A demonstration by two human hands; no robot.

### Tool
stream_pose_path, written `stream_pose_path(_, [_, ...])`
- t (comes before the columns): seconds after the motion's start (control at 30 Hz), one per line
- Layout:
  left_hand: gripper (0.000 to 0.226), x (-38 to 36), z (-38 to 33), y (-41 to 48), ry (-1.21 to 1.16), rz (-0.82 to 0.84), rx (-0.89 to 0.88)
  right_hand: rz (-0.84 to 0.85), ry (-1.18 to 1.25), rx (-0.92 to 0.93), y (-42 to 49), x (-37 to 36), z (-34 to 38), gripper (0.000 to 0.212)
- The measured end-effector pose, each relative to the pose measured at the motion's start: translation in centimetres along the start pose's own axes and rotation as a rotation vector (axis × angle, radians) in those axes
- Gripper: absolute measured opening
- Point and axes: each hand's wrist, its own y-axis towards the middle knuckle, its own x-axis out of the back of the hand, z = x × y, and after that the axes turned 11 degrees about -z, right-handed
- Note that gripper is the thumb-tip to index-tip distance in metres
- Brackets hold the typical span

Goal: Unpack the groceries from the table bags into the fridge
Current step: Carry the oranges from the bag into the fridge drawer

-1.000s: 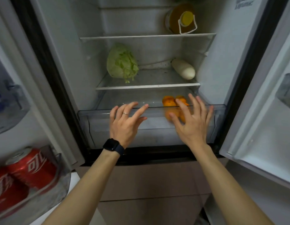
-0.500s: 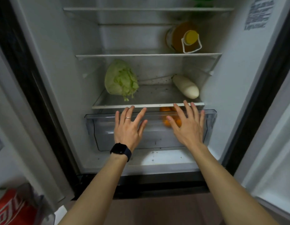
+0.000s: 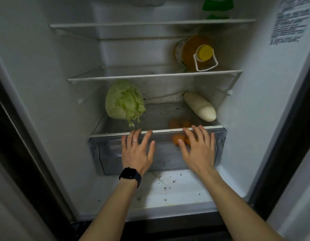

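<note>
Plastic drawer [image 3: 109,153], flat hands [image 3: 136,153] [image 3: 199,150], perhaps oranges [image 3: 176,139]

The drawer [image 3: 107,153] is smoky translucent plastic, smooth and faintly glossy. The shelves [image 3: 154,75] are clear glass with white plastic edging. The fridge walls [image 3: 251,110] are smooth matt white plastic, the floor [image 3: 185,185] speckled with dark grit. The cabbage [image 3: 123,100] looks crinkled and matt, the radish [image 3: 200,106] smooth with a dull sheen. The bottle [image 3: 190,49] is clear glossy plastic. The watch [image 3: 129,174] has a glossy black face.
</note>
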Motion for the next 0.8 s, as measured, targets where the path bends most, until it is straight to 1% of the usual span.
stream_pose_path(0.1, [0.041,0.0,-0.1,0.1,0.002,0.040,0.008,0.057,-0.046,-0.008,0.2,0.8,0.3,0.054])
stream_pose_path(0.17, [0.042,0.6,-0.3,0.4,0.018,0.108,0.023,0.190,-0.057,0.000,1.1,2.0,0.5,0.054])
stream_pose_path(0.23, [0.044,1.9,-0.7,0.9,0.022,0.213,0.041,0.345,-0.055,0.001,2.0,3.5,0.7,0.057])
stream_pose_path(0.27, [0.046,2.8,-1.0,1.4,0.006,0.284,0.047,0.375,-0.021,-0.015,2.1,4.5,0.7,0.059])
stream_pose_path(0.33, [0.057,4.5,-1.5,2.1,-0.027,0.406,0.063,0.327,0.124,-0.038,1.0,7.4,0.8,0.054])
stream_pose_path(0.37, [0.062,5.5,-1.9,2.2,-0.041,0.439,0.072,0.294,0.213,-0.045,-0.2,9.2,0.8,0.051])
stream_pose_path(0.43, [0.063,7.8,-3.2,1.4,-0.077,0.446,0.084,0.257,0.372,-0.090,-3.6,13.1,0.5,0.046])
stream_pose_path(0.47, [0.061,9.0,-4.1,0.4,-0.095,0.446,0.086,0.248,0.414,-0.123,-5.4,15.2,0.2,0.045])
stream_pose_path(0.57, [0.057,12.7,-7.1,-3.6,-0.162,0.443,0.103,0.235,0.474,-0.208,-10.8,21.2,-0.9,0.038])
stream_pose_path(0.67, [0.056,16.1,-10.6,-7.8,-0.212,0.464,0.074,0.230,0.508,-0.245,-15.1,26.6,-2.3,0.035])
stream_pose_path(0.8, [0.054,20.3,-15.5,-12.5,-0.316,0.434,0.045,0.130,0.487,-0.271,-19.4,32.6,-4.5,0.029])
